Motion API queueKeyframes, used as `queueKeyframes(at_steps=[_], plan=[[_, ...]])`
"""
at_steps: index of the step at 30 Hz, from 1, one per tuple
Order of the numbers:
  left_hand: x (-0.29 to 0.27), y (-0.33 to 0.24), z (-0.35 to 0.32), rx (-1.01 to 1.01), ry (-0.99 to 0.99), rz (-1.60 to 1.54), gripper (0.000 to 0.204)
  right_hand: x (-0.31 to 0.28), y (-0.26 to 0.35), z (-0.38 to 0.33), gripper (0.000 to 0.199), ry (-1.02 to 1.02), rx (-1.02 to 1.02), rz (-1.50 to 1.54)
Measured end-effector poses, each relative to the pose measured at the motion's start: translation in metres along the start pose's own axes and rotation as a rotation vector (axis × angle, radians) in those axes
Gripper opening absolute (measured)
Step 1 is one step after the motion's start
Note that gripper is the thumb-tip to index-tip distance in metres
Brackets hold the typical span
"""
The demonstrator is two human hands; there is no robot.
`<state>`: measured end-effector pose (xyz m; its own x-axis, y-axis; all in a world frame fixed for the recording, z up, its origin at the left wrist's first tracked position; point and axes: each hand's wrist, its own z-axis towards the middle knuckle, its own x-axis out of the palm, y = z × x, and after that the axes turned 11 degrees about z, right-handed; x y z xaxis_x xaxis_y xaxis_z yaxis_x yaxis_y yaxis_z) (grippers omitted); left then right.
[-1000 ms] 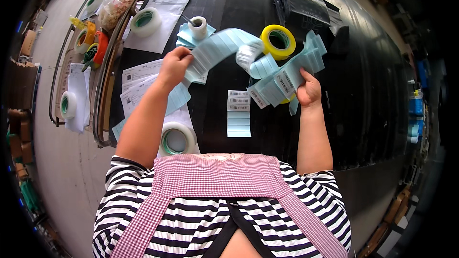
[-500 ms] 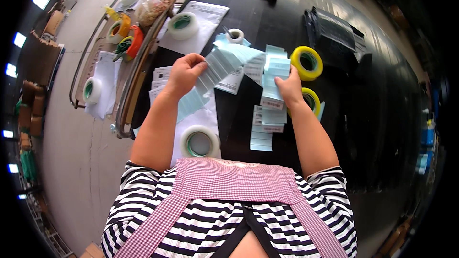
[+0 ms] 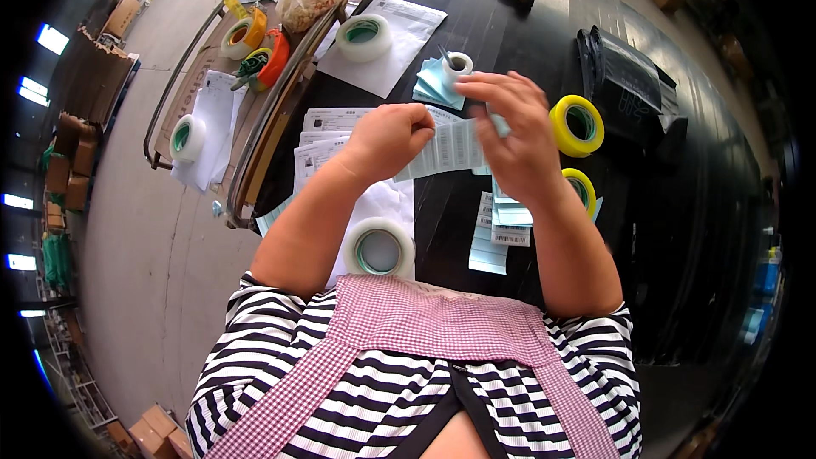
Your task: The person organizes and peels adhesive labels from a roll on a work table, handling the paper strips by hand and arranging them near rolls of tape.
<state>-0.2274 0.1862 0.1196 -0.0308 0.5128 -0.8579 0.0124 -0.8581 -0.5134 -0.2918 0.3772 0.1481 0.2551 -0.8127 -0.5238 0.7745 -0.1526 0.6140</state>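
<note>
My left hand [image 3: 381,143] is closed, pinching a pale blue strip of printed labels [image 3: 450,150] in front of me. The strip runs rightward and passes behind my right hand [image 3: 516,136], whose fingers are stretched out and slightly blurred. Its far end is hidden there. Beside my right forearm, a folded pile of label strips [image 3: 489,246] lies on the black table [image 3: 450,238]. Pale blue slips [image 3: 432,85] lie past my hands, next to a small white roll [image 3: 459,65] with a pen-like stick in it. Printed sheets [image 3: 327,119] lie beyond my left forearm.
Yellow tape rolls [image 3: 559,129] stand right of my right hand, with black plastic bags [image 3: 625,76] farther off. Clear tape rolls lie near my apron [image 3: 409,251] and on white paper [image 3: 387,42]. A cart [image 3: 242,178] with tape dispensers stands at the left.
My right hand has let go of the folded label pile and moved left and up to the strip. My left hand has shifted right with the strip. The view has shifted slightly.
</note>
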Motion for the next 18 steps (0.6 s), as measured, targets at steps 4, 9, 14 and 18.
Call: queueKeyframes(at_steps=[4,9,14,18], plan=[[0.003,-0.002,0.002,0.093,-0.046,0.005,0.014,0.019,-0.022,0.009,0.020,0.617,0.350,-0.087],[0.005,0.004,-0.003,0.136,-0.056,-0.128,0.009,0.026,-0.045,0.000,0.013,0.570,0.458,0.293],[0.015,0.003,-0.001,0.194,-0.243,-0.113,0.004,0.035,-0.067,-0.007,0.015,0.455,0.579,0.632],[0.010,0.004,0.002,0.166,-0.203,-0.183,0.004,0.040,-0.070,-0.006,0.020,0.414,0.578,0.730]])
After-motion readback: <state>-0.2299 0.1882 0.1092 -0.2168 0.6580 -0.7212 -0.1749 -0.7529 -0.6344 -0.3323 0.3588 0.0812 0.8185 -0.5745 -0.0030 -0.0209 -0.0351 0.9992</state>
